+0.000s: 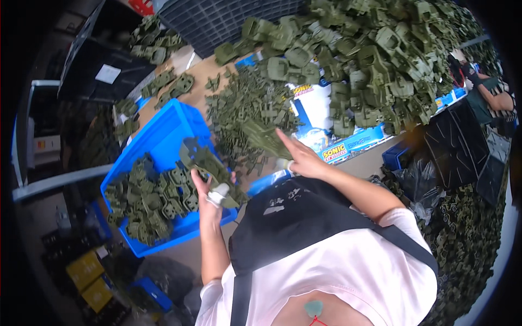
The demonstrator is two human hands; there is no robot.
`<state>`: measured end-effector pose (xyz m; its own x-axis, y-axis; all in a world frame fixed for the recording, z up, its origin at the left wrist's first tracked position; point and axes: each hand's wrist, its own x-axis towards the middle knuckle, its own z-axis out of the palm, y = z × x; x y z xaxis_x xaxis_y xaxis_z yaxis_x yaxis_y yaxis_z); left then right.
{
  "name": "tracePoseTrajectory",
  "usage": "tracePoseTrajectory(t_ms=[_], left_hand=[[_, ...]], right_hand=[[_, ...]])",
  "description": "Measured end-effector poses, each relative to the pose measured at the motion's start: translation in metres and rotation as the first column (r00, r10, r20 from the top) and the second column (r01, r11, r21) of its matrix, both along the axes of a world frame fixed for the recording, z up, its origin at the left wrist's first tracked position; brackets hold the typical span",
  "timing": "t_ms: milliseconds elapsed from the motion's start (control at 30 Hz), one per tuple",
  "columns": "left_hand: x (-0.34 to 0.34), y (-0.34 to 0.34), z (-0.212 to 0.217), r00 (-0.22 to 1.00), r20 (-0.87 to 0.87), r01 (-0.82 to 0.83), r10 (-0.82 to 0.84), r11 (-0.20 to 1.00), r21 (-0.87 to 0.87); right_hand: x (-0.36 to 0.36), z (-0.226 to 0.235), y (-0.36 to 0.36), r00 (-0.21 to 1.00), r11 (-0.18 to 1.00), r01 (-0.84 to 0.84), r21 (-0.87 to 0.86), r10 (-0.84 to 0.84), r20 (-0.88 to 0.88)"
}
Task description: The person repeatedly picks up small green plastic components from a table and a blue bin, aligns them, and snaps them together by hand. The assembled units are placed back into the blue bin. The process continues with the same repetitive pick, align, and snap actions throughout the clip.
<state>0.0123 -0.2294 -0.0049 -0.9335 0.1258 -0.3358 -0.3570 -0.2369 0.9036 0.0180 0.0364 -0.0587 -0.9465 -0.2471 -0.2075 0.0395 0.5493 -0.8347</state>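
Note:
My left hand is closed around an olive-green plastic toy vehicle part, a hollow, elongated shell held tilted above the near right side of a blue bin. A second olive-green plastic part, longer and flatter, is gripped in my right hand over the table, its index finger stretched along the part. White wrappings show at the fingers of both hands. The blue bin holds several green toy vehicle bodies. Beyond my hands lies a pile of small green plastic pieces.
A large heap of green vehicle shells covers the table's far right. A black crate stands at the back. Printed blue and white cartons lie under the heap. At right are a black plastic bag and another person's arm.

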Motion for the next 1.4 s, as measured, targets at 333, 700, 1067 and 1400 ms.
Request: tracePoseTrajectory(t_ms=[333, 700, 1067, 1400], left_hand=[[-0.026, 0.019, -0.033, 0.961, 0.248, 0.012, -0.125, 0.910, 0.413], [-0.054, 0.044, -0.028, 0.834, 0.439, 0.265, -0.336, 0.940, 0.217], [-0.041, 0.059, -0.001, 0.747, 0.093, 0.664, -0.659, 0.746, -0.053], [-0.021, 0.059, -0.007, 0.707, 0.076, 0.705, -0.703, 0.692, -0.156]], right_hand=[[-0.054, -0.111, 0.052, 0.896, 0.872, 0.167, 0.460, 0.061, -0.441], [-0.046, 0.004, 0.041, 0.906, 0.981, 0.164, -0.103, -0.191, -0.377], [0.004, 0.067, 0.012, 0.942, 0.961, -0.055, 0.271, 0.140, -0.304], [0.014, 0.053, 0.016, 0.881, 0.914, -0.232, 0.334, 0.343, -0.326]])
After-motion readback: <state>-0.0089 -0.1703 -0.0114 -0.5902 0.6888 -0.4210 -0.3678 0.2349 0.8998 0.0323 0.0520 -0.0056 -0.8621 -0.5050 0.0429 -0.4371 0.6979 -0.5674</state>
